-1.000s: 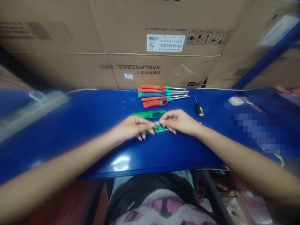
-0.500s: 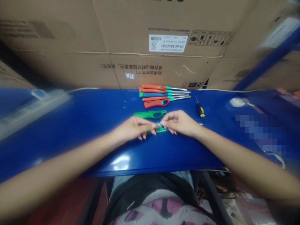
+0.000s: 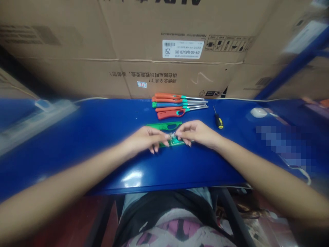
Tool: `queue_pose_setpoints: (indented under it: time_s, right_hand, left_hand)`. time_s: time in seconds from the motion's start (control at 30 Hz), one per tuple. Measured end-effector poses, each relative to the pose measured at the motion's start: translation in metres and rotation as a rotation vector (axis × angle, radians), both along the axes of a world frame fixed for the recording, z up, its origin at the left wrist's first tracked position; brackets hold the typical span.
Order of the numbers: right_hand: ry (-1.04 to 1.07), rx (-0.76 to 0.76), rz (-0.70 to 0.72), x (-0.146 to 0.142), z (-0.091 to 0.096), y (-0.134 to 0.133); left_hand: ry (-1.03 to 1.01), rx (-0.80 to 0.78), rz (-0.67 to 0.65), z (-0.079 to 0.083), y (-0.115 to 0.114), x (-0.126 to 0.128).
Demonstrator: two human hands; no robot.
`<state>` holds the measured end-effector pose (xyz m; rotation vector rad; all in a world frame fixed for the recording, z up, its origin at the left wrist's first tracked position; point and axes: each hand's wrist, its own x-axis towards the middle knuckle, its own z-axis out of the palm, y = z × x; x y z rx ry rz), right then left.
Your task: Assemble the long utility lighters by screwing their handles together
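Grip: left hand (image 3: 151, 139) pinching pale part (image 3: 172, 135) over green casing (image 3: 177, 142) | right hand (image 3: 197, 133): closure unclear | scant purchase could drop it

Lighters (image 3: 169, 105) on tbl (image 3: 180, 168), carton (image 3: 89, 73) behind, screwdriver (image 3: 218, 121) R, casing half (image 3: 161, 126) in frt.

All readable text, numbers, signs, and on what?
"KFR-46G/BpR3AES1 (B1)": white label on cardboard box, upside down.
"25": same label; its small print is unreadable.
"师傅您辛苦了!": box, upside down.
"请在搬运时对我温柔些,谢谢您!": box, upside down.
Handling symbols: box, beside label; too small.
Unreadable: large letters cut by top edge; blurred red number on small sticker; far-right label.
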<state>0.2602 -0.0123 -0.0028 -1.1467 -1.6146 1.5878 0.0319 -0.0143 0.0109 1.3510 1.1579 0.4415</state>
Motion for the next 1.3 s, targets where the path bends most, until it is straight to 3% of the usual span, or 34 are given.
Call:
queue_pose_setpoints:
  time_s: [0.43,1.0,1.1,1.3]
  right_hand:
    - [-0.025,0.024,-0.012,-0.002,-0.002,-0.004]
    - [-0.044,0.033,0.02,-0.001,0.003,-0.004]
    - [-0.029,0.029,0.017,0.001,0.004,-0.004]
    - [-0.019,0.03,-0.002,0.001,0.003,-0.003]
  left_hand:
    - [-0.009,0.033,-0.053,-0.007,0.001,-0.004]
    - [-0.043,0.027,-0.134,-0.002,0.007,-0.012]
    - [0.053,0.115,-0.153,0.0,0.008,-0.018]
    - [0.203,0.458,-0.255,-0.007,0.01,-0.027]
